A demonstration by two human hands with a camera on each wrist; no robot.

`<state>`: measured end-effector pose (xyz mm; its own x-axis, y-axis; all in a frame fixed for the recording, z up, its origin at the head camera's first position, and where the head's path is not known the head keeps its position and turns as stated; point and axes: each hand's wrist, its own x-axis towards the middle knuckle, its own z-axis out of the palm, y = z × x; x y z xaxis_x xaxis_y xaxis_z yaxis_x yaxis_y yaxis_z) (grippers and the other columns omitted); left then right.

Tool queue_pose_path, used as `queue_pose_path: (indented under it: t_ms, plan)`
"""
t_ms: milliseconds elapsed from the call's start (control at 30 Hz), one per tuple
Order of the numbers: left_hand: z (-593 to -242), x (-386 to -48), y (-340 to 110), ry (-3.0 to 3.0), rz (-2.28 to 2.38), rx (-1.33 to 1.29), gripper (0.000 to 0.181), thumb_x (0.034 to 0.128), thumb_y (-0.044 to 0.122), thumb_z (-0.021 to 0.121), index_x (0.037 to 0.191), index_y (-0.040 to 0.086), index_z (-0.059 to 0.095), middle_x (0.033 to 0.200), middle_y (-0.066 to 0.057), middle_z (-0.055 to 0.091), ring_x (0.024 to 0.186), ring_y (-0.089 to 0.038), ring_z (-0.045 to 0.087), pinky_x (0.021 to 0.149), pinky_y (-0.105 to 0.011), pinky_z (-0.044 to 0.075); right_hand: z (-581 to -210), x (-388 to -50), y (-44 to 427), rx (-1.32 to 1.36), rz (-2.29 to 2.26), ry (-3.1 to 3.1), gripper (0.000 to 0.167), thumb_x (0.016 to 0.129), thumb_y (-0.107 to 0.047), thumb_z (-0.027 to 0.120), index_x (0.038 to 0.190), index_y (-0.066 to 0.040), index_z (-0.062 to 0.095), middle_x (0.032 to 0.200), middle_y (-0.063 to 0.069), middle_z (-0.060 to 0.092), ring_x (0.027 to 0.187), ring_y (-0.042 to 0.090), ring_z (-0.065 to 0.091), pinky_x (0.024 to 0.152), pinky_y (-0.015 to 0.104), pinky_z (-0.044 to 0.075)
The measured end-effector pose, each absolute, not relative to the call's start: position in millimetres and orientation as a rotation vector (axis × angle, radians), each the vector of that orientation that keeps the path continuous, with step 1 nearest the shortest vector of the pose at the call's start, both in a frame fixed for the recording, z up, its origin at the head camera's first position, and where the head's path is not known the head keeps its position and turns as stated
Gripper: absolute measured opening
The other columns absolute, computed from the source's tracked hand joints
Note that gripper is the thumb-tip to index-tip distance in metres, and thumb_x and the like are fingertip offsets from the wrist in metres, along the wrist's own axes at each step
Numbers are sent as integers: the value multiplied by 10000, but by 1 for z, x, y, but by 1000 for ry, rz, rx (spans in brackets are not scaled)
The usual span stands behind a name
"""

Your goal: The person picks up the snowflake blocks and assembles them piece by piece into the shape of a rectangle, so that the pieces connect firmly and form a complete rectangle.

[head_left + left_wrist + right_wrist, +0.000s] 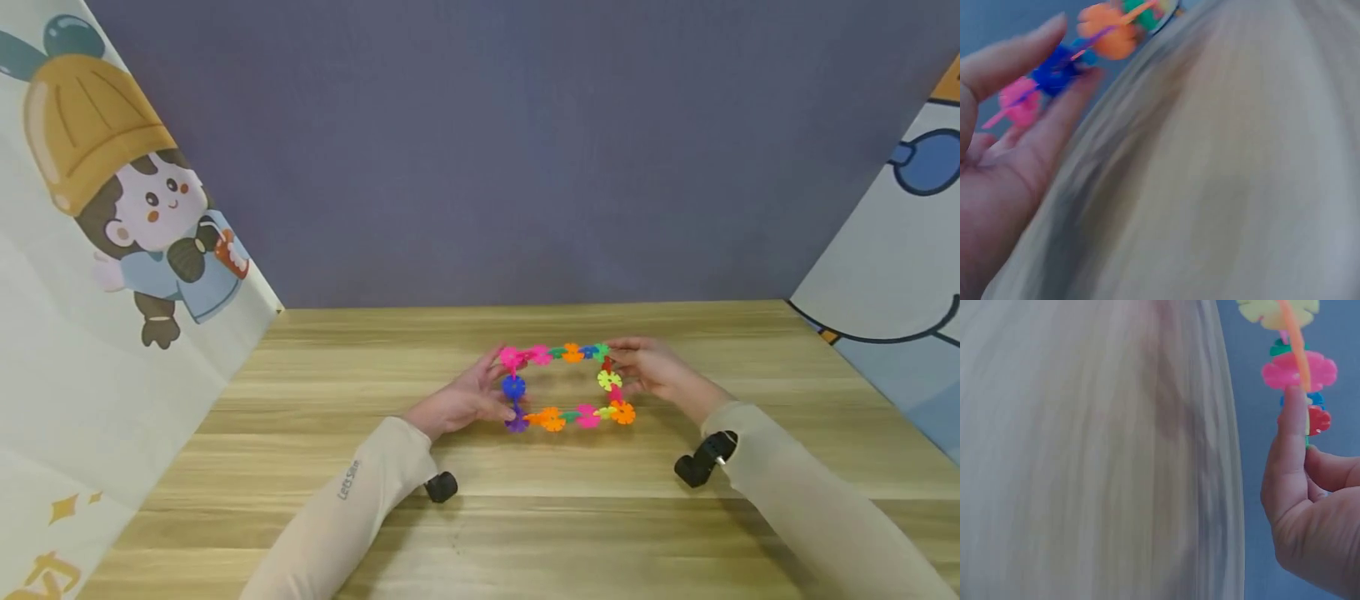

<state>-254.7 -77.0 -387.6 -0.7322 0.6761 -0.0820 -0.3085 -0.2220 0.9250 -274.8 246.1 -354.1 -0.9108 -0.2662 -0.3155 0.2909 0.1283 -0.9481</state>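
Observation:
Between the two hands is a rectangular loop of interlocking plastic snowflake discs (551,418) in pink, orange, blue, purple, green, yellow and red. The left hand (467,402) grips its left side, thumb near the purple disc (517,422) at the lower corner and fingers by the pink disc (511,358) above. At the opposite side, the right hand (655,367) pinches the upper right corner by the green disc (602,352). In the left wrist view, a blue disc (1055,70) sits between thumb and fingers. A finger touches the pink disc (1300,370) in the right wrist view.
Under the hands is a wood-grain table (337,358). A dark blue-grey wall (525,150) stands behind it, with cartoon-printed panels at the left (82,400) and right (915,267). Black wrist cameras are on the left (441,487) and right (697,467) wrists.

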Motion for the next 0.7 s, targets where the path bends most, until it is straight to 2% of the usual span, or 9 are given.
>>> queue_pose_path:
  t_ms: [67, 233, 400, 500, 533, 600, 700]
  plan:
    - [-388, -252, -65, 1413, 2050, 439, 1113, 815, -316, 481, 1601, 225, -92, 1640, -189, 44, 1340, -498, 391, 791, -272, 591, -353, -274, 255, 24, -1828, 2023, 540, 1060, -106, 465, 1519, 82, 253, 954, -5, 586, 774, 94, 594, 623, 301, 599]
    - [-391, -250, -38, 1425, 2147, 402, 1070, 833, -301, 512, 1612, 210, -14, 1620, -190, 130, 1294, -462, 473, 812, -309, 594, -353, -276, 279, 26, -1823, 2057, 609, 1042, -139, 532, 1533, 69, 238, 1033, -75, 624, 903, 89, 649, 705, 317, 607]
    - [-390, -256, -17, 1459, 2219, 325, 1048, 838, -275, 551, 1615, 217, 49, 1592, -202, 212, 1277, -433, 504, 828, -330, 593, -352, -280, 297, 14, -1888, 1999, 540, 1003, -82, 592, 1497, 1, 391, 1001, -128, 672, 909, 43, 652, 817, 304, 588]
    - [-390, -264, -7, 1520, 2236, 283, 1034, 832, -260, 577, 1614, 211, 90, 1561, -212, 284, 1265, -421, 513, 845, -349, 590, -354, -283, 305, -1, -1940, 1962, 576, 974, -53, 628, 1493, 13, 387, 1020, -132, 679, 918, 37, 655, 842, 279, 575]
    - [-391, -267, -5, 1543, 2241, 275, 1024, 831, -256, 584, 1613, 199, 106, 1554, -217, 298, 1260, -418, 515, 846, -355, 590, -355, -285, 308, -25, -1953, 1953, 599, 967, -43, 632, 1496, 35, 362, 1040, -124, 684, 933, 44, 661, 850, 275, 573]
    - [-393, -273, -1, 1581, 2245, 252, 1000, 830, -251, 590, 1610, 178, 132, 1551, -218, 306, 1260, -412, 515, 845, -350, 590, -358, -288, 313, -78, -1977, 1939, 676, 946, -21, 649, 1497, 94, 275, 1146, -27, 693, 947, 55, 668, 857, 265, 571]
    - [-399, -280, 3, 1598, 2274, 213, 960, 829, -254, 583, 1602, 128, 161, 1558, -228, 294, 1276, -418, 501, 843, -348, 589, -364, -292, 316, -151, -2018, 1900, 683, 926, 17, 656, 1479, 133, 272, 1306, 101, 618, 962, 88, 682, 864, 264, 570]
